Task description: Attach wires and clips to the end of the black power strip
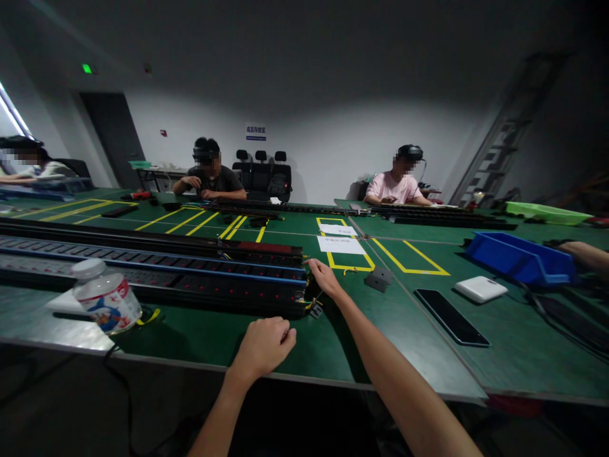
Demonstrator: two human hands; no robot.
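Note:
Several long black rails (238,289) with rows of small red spots lie side by side on the green table, a blue strip (190,265) running along them. At their right end my right hand (323,277) is closed, its fingertips by the rail ends; what they pinch is too small to make out. Just below it, thin wires and a small tag with black marks (316,310) hang at the rail end. My left hand (266,346) rests near the table's front edge, in front of the rails, its fingers curled in. The inside of that hand is hidden.
A plastic jar (107,298) stands at the front left. On the right lie a phone (451,317), a white box (480,289), dark plates (379,278) and a blue bin (521,257). White papers (340,245) lie beyond my right hand. Co-workers sit across the table.

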